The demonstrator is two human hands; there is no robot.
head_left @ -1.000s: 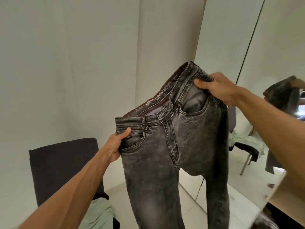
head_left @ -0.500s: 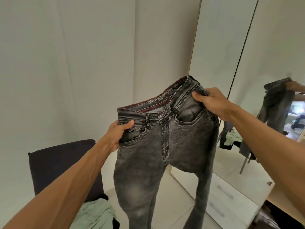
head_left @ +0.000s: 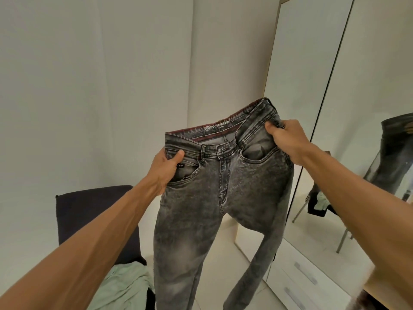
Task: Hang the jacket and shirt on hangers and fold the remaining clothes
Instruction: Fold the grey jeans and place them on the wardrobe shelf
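The jeans (head_left: 223, 186) hang in mid-air, front facing the person, the left hand (head_left: 165, 168) and right hand (head_left: 283, 139) each with fingers pinching a waistband side. To fold well, level the waistband, then bring both sides together so leg lies on leg

Both legs of the jeans (head_left: 223, 198) run off the bottom edge, so we never see the hems. The left hand (head_left: 166, 168) grips the waistband with its fingers hidden behind the denim, and we see only the thumb. The right hand (head_left: 288, 139) hides the waistband's far corner. The waistband label (head_left: 218, 127) is too small for us to read. The arm and jeans cover part of the chair (head_left: 89, 211). The green garment (head_left: 125, 285) is cut off below. The wooden surface (head_left: 384, 285) at bottom right is blurred.
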